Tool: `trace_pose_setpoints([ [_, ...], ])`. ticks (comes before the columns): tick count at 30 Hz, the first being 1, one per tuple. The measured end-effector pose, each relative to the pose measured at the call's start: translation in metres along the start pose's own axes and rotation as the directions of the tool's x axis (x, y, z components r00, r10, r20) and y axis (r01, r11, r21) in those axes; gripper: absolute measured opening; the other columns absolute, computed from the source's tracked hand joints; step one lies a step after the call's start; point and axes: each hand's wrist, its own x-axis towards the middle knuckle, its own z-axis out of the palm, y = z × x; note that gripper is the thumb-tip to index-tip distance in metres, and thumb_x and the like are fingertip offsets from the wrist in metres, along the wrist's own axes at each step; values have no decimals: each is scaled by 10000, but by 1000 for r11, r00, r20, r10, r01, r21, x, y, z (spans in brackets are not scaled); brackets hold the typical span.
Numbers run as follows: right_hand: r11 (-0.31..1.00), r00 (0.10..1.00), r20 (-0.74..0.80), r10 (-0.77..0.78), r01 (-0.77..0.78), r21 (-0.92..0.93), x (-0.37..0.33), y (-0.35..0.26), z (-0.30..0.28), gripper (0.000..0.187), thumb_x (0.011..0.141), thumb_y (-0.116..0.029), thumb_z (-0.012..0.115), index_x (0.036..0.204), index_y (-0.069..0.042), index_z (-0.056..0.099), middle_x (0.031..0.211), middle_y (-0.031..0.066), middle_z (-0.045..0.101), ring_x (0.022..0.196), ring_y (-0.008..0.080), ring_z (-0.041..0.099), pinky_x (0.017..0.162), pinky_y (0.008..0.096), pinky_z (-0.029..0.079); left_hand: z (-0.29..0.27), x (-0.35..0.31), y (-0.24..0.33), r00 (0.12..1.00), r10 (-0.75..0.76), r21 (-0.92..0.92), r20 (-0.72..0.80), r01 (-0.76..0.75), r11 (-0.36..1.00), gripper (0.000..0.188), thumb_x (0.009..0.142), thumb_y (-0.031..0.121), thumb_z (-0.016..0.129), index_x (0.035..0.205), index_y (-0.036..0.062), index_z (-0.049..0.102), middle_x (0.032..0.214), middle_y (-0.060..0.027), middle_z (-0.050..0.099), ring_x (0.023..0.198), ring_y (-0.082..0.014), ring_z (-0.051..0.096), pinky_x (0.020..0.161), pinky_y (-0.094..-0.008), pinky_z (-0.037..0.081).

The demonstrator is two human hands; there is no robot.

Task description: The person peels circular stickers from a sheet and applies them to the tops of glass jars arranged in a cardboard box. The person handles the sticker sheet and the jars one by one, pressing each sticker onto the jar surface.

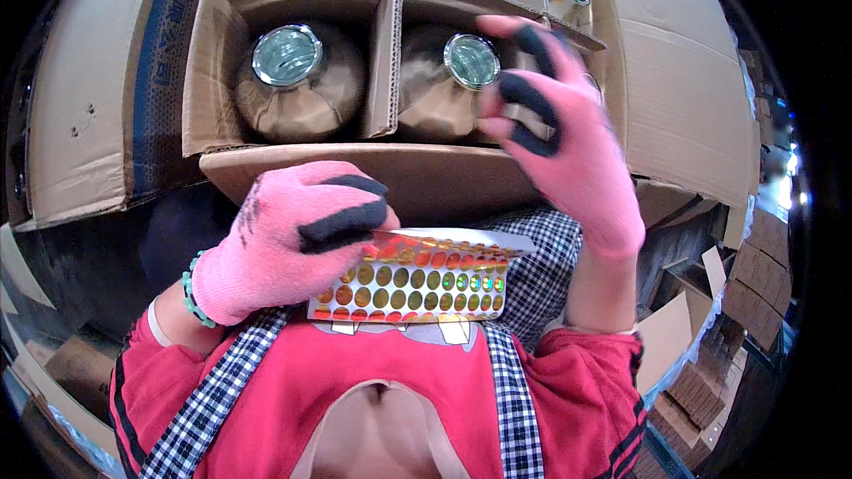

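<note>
My left hand (302, 235), in a pink glove with black finger patches, is closed on the near edge of a sticker sheet (404, 288). Rows of shiny round gold and orange stickers cover the sheet, whose far edge curls up. At the upper right, my gloved right hand (559, 115) is over a round glass jar (439, 93) in a carton compartment. Its fingers are spread and slightly blurred, the index stretched past the jar's rim. Whether a fingertip touches the glass or carries a small sticker, I cannot tell.
An open cardboard carton (395, 62) with dividers stands in front of me. Another round jar (297, 93) sits in its near left compartment, and several more stand farther back. Wide flaps (688, 71) spread out at the sides. Stacked cartons (754, 284) are at the far right.
</note>
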Motion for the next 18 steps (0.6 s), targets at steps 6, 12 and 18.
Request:
trace_pose_setpoints([
  [6,884,957,289,-21,153,-442,35,15,48,164,602,-33,634,755,-38,576,1173,151,461,1146,327,389,935,415,349,-2,-3,5,999,49,-12,-1,-49,999,223,536,-10,595,749,53,611,726,-74,604,745,-271,585,687,-345,489],
  [12,783,996,68,56,-2,-622,43,0,37,230,617,-58,651,831,-32,570,1130,148,481,1086,329,443,909,395,375,-6,-8,4,996,56,3,-63,-56,998,233,525,-23,590,744,53,613,725,-73,604,731,-262,584,680,-339,489],
  [18,952,951,-203,234,-181,247,-13,-32,-34,193,659,-84,666,802,9,576,862,116,584,824,209,557,763,295,418,-19,-7,14,982,-61,-46,-178,54,997,139,547,12,597,685,36,604,678,-76,600,704,-231,574,742,-333,444],
])
